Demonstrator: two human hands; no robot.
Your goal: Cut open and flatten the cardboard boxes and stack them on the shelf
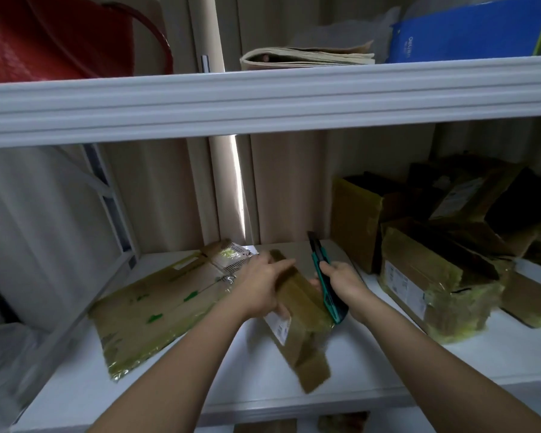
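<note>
My left hand (261, 284) grips a small brown cardboard box (300, 320), partly flattened and tilted, held just above the white shelf (200, 385). A white label shows on the side of this box facing me. My right hand (344, 282) holds a teal and black utility knife (324, 279) against the right side of that box, with the blade end pointing away from me. A flattened cardboard box (156, 307) with yellowish tape and green marks lies on the shelf to the left.
Several taped cardboard boxes (428, 276) stand piled at the right of the shelf. The shelf above (263, 98) carries a red bag (44, 39), folded paper (306, 57) and a blue box (469, 29). A curtain hangs behind.
</note>
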